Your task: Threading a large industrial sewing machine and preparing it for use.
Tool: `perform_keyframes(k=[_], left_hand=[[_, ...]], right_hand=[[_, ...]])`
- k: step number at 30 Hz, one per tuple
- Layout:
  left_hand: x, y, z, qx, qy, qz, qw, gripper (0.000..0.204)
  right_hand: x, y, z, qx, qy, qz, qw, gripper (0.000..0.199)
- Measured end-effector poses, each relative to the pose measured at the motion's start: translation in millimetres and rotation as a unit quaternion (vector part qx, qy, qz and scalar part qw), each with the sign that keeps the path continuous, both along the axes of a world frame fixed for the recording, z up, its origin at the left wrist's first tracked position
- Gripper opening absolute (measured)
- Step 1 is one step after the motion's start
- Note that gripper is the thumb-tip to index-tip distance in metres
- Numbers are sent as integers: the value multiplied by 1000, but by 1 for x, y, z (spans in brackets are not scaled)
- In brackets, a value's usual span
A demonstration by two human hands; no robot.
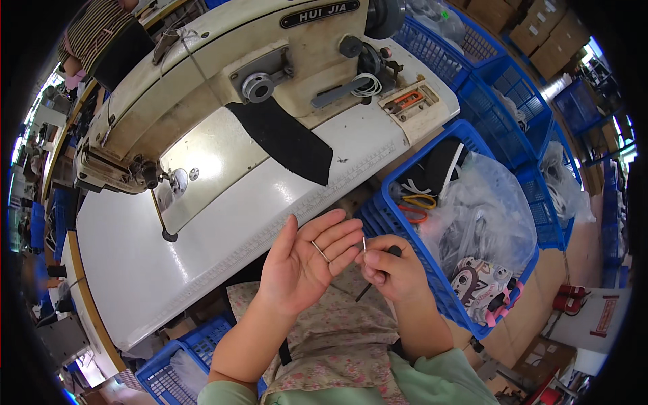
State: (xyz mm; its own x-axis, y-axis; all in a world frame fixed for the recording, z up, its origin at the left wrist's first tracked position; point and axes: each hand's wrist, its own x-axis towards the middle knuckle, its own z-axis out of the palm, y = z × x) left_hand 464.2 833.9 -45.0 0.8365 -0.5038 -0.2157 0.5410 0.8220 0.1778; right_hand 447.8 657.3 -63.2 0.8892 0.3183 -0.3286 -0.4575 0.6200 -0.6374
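My left hand [300, 266] is held palm up in front of the sewing machine, fingers stretched, with a ring on one finger and nothing gripped. Close beside its fingertips, my right hand [401, 273] is closed in a pinch. A short, thin silvery metal piece [364, 244] stands up from between its thumb and fingers; its exact kind is too small to tell. The same hand also holds a slim black tool [364, 292], whose dark rounded end shows above the thumb. The cream sewing machine [196, 74] stands on the white table [145, 270], its needle area at the left.
A black fabric piece [287, 142] drapes over the machine bed. At right, a blue basket [398, 202] holds plastic bags, orange-handled scissors [413, 214] and a patterned item [476, 287]. More blue crates [503, 118] stand behind it. Another blue basket [158, 374] is at lower left. A person [104, 37] is at upper left.
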Motion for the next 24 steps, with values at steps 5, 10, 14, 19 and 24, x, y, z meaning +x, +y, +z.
perform_keyframes(k=[5, 10, 14, 19, 24], left_hand=[[0, -1, 5, 27, 3, 3, 1000, 64], [0, 2, 0, 27, -25, 1, 999, 66], [1, -3, 4, 44, -3, 11, 999, 64], [2, -4, 4, 46, -3, 11, 999, 63], [1, -5, 3, 49, -13, 8, 999, 63]], right_hand=[[1, -2, 1, 18, -1, 1, 1000, 12], [2, -4, 0, 21, -11, 12, 1000, 13], [3, -6, 1, 15, -20, 8, 1000, 14], [3, -6, 1, -55, -50, -17, 997, 12], [2, -5, 4, -127, -85, -38, 988, 12]])
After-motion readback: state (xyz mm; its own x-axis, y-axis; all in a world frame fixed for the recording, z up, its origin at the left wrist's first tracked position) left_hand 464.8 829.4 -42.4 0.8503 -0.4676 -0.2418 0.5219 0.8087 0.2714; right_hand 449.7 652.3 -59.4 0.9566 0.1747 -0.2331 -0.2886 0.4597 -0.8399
